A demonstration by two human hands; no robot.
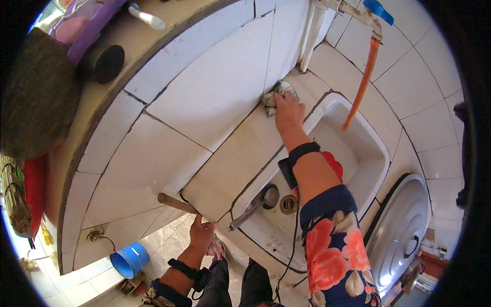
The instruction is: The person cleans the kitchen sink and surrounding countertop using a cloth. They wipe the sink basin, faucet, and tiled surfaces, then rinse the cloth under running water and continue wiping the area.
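My right hand [288,111] presses a crumpled, patterned cloth [282,94] onto the tiled ledge, against the foot of the white tiled wall. Beside that arm lies a white ceramic sink [360,142], holding a metal-headed tool [249,215] near a brass-coloured drain [288,204]. A red object, partly behind my right forearm, shows in the basin. My left hand [201,232] is at the ledge's near corner, its fingertips touching or close to the end of a wooden stick [177,203]. Whether it grips the stick is not plain.
An orange hose [362,82] hangs from the tap over the sink. A large metal lid [402,234] lies right of it. At upper left, a raised counter [142,42] bears a toothbrush and a dark round object. A blue bucket [130,260] stands low at left. A black cable crosses the sink's near end.
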